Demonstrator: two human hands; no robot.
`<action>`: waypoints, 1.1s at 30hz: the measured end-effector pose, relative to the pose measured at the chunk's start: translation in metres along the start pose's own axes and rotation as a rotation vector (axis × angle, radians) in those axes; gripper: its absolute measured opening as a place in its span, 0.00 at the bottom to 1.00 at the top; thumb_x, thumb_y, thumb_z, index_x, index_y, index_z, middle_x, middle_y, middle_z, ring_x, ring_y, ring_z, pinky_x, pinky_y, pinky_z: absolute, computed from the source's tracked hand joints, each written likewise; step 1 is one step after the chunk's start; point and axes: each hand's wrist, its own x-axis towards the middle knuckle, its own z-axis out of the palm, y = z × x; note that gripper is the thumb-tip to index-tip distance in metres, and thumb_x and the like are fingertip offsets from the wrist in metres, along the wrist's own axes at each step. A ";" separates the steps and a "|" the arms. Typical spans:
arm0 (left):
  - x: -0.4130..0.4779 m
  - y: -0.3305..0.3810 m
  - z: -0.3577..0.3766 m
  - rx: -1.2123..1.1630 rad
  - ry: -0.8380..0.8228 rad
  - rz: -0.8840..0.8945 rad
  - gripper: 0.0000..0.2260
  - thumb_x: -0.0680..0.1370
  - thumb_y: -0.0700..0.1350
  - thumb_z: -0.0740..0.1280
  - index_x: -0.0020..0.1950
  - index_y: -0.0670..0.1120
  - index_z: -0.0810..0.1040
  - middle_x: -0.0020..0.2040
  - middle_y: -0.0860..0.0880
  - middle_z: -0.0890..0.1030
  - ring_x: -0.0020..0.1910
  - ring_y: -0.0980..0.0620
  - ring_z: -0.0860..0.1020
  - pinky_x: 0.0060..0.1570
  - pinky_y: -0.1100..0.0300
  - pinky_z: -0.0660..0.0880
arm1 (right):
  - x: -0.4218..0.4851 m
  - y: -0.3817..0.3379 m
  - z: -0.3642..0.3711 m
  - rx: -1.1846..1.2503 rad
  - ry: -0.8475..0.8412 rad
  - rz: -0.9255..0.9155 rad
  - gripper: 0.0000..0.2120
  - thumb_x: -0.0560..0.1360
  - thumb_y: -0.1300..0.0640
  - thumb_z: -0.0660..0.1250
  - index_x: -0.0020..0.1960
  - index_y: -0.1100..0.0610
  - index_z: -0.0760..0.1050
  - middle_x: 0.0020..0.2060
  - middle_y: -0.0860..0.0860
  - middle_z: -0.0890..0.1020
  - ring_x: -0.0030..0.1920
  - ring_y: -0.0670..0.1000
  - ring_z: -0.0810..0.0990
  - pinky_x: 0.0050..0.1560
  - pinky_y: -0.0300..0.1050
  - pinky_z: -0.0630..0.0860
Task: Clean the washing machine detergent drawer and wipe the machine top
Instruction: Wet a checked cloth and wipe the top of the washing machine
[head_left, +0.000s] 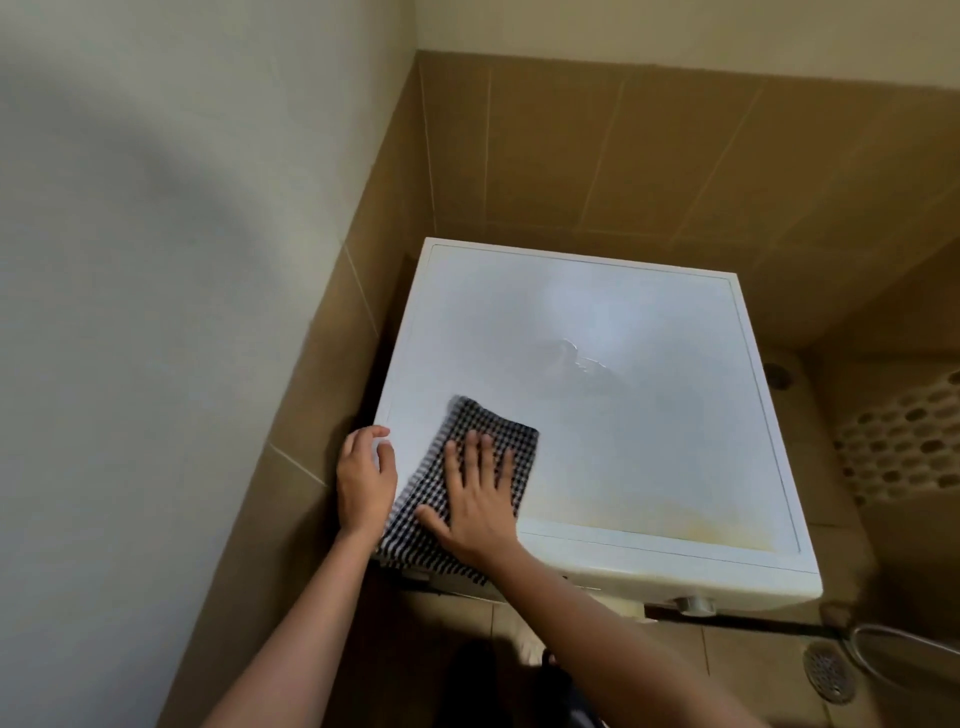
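Two hands and one checked cloth at the front-left corner of the machine top (649, 415).

The left hand (366, 478) rests on the top's left edge near the front corner, fingers loosely bent and holding nothing. Just beside it, one black-and-white checked cloth (467, 421) lies on that corner and drapes over the front edge. The right hand (480, 499) presses on it, all fingers straight and slightly spread. Near the centre sits a small wet patch (582, 358); a yellowish stain (675, 525) runs along the front edge. Farther right: one perforated basket (904, 436), one floor drain (828, 670).
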 end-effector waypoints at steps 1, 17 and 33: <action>0.001 -0.002 0.000 0.000 0.008 -0.008 0.08 0.78 0.36 0.63 0.54 0.39 0.79 0.56 0.41 0.78 0.52 0.42 0.78 0.54 0.51 0.74 | 0.005 -0.002 -0.001 -0.027 -0.009 -0.079 0.42 0.76 0.29 0.40 0.78 0.58 0.49 0.76 0.62 0.49 0.76 0.60 0.42 0.70 0.66 0.41; 0.020 -0.008 0.009 -0.004 -0.059 0.058 0.07 0.79 0.36 0.62 0.54 0.37 0.77 0.58 0.41 0.76 0.48 0.48 0.77 0.47 0.61 0.70 | 0.027 0.162 -0.054 -0.006 0.193 0.296 0.35 0.75 0.35 0.35 0.78 0.49 0.45 0.78 0.51 0.47 0.77 0.51 0.41 0.75 0.54 0.36; 0.019 -0.014 0.006 -0.173 -0.068 -0.004 0.20 0.76 0.53 0.60 0.59 0.41 0.77 0.58 0.46 0.75 0.53 0.55 0.73 0.54 0.62 0.69 | 0.051 -0.031 -0.001 -0.042 0.064 -0.197 0.32 0.78 0.40 0.45 0.78 0.51 0.45 0.78 0.53 0.47 0.77 0.56 0.39 0.74 0.60 0.38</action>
